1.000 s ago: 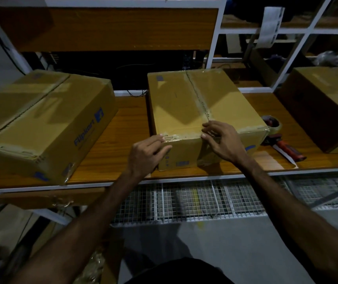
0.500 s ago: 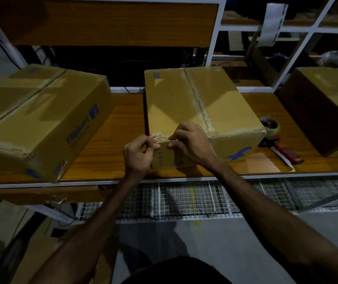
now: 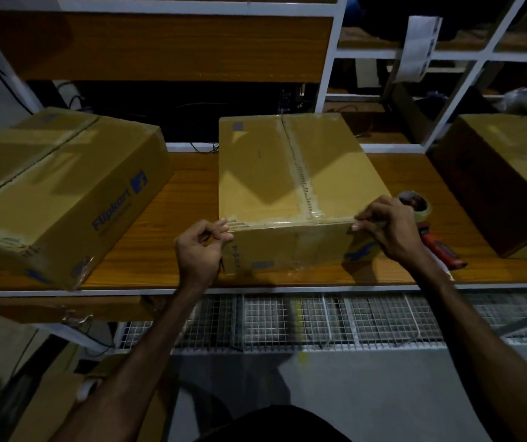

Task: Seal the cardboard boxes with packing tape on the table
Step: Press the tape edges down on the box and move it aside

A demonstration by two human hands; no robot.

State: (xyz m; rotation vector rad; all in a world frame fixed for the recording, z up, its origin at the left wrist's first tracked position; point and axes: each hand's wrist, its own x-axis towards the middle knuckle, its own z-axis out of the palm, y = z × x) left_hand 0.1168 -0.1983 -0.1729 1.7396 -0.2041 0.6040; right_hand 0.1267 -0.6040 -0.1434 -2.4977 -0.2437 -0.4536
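Note:
A closed cardboard box stands in the middle of the wooden table, with clear tape along its top seam. A strip of clear tape runs along its near top edge. My left hand is at the box's near left corner, fingers curled, fingertips pinching the strip's left end. My right hand is at the near right corner, fingers pressing the strip's right end onto the edge. A tape dispenser with a red handle lies just right of the box, partly hidden by my right hand.
A second taped box with blue print sits at the left, overhanging the table's front edge. A third box stands at the right. White shelf frames rise behind. Wire mesh lies below the table front.
My right hand has slid along the near top edge from the left part to the right corner. My left hand stays at the left corner.

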